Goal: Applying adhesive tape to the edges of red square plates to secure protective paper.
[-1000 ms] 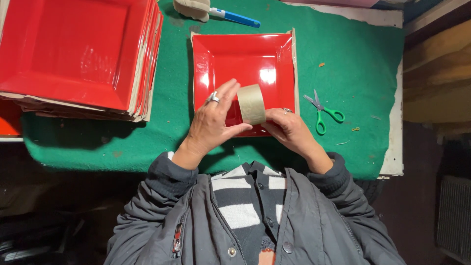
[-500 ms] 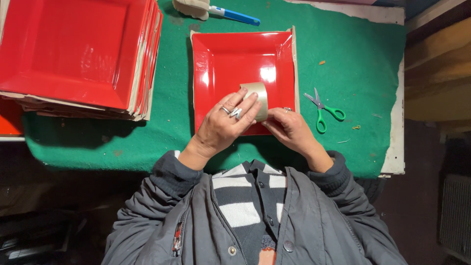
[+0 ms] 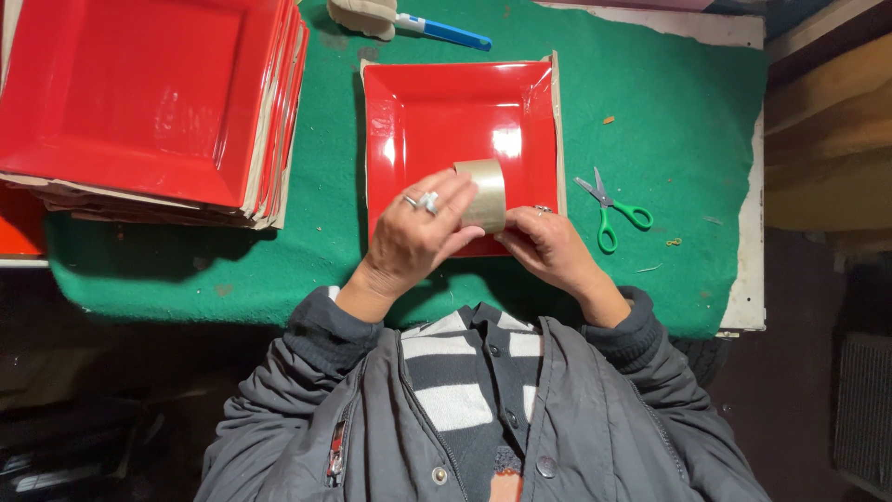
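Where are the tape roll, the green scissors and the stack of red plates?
tape roll [image 3: 484, 191], head view, on its tan outer band above the fingers.
green scissors [image 3: 614, 212], head view, near the pivot where blades meet handles.
stack of red plates [image 3: 139, 93], head view, on the flat centre of the top plate.

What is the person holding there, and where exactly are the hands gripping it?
A roll of tan tape, held in both hands above the single red square plate. The left hand wraps its left side, fingers over the top; the right hand pinches its lower right edge.
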